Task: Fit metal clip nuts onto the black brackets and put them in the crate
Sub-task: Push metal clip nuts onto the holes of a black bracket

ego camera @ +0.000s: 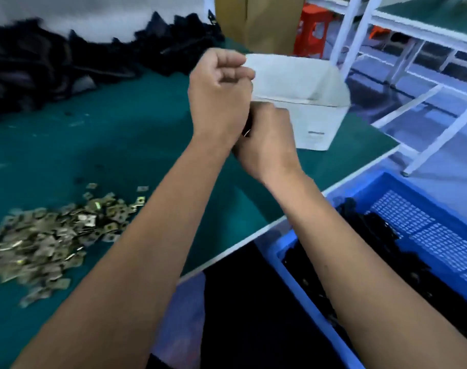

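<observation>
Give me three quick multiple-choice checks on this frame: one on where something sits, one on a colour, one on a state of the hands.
1. Where does the pile of metal clip nuts lie?
A. On the green table, on the person's left
B. Inside the white box
C. In the blue crate

2. What colour is the crate that holds black brackets?
A. Red
B. Blue
C. White

3. How are the left hand and right hand placed?
A. Both flat on the table
B. One reaching into the crate
C. Raised together above the table, fingers curled

Answers:
1 A, the clip nuts are heaped on the green table at lower left.
2 B, its rim and mesh floor are blue.
3 C, the hands meet in front of the white box, fingers curled; what they hold is mostly hidden.
</observation>
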{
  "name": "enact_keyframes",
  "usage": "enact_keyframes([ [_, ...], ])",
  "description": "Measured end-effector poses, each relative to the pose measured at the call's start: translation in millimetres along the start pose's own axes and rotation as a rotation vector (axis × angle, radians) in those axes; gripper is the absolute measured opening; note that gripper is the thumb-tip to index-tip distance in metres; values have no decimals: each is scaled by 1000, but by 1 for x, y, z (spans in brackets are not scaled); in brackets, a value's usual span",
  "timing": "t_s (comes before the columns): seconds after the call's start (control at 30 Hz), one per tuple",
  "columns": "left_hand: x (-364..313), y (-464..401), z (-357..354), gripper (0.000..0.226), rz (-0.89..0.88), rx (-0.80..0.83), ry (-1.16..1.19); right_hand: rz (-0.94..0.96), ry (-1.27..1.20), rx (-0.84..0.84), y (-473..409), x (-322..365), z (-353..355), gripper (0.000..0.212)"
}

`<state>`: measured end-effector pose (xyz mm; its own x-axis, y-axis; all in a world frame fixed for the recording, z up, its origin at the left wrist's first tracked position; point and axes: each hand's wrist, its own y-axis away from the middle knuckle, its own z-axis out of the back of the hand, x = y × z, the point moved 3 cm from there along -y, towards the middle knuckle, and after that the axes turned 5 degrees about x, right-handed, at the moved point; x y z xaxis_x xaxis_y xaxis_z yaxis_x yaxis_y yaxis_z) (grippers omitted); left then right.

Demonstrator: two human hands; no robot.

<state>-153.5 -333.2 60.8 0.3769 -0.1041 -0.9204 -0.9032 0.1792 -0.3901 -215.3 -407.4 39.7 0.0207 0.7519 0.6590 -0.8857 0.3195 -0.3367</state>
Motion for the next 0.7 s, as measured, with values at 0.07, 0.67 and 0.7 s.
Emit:
enact_keyframes([
  [0.07,10,-10,66,22,29,-120,-113,56,-7,122,-13,36,-47,28],
  [0.67,69,-48,400,26,522,-640,-551,166,-289,630,-104,220,-315,60],
  [0.7,69,-53,404,27,506,-661,-512,161,-328,613,-110,226,-320,61],
])
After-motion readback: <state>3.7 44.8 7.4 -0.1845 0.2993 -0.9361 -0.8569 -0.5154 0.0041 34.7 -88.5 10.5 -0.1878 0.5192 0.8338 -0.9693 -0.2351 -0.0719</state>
